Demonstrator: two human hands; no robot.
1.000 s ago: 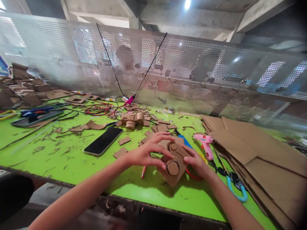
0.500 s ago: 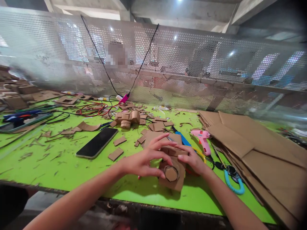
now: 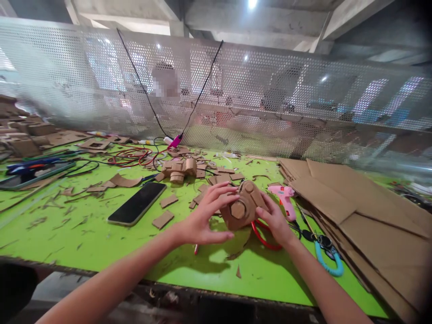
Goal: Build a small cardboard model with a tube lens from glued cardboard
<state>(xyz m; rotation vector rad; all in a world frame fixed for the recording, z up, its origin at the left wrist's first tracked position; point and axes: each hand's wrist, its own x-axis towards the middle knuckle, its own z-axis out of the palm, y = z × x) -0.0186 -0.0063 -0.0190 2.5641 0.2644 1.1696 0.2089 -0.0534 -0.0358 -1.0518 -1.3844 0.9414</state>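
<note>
Two hands hold one cardboard model (image 3: 243,206) lifted just above the green worktop (image 3: 101,234), near the middle of its front edge. Its long axis runs from lower left to upper right, tilted, with the round cardboard disc on its face turned toward the camera. The left hand (image 3: 202,220) grasps its left side with spread fingers, thumb underneath. The right hand (image 3: 275,220) clasps its right side, fingers curled on the edge. Red-handled scissors (image 3: 263,236) lie just beneath, a pink glue gun (image 3: 285,198) near, toward the right edge.
</note>
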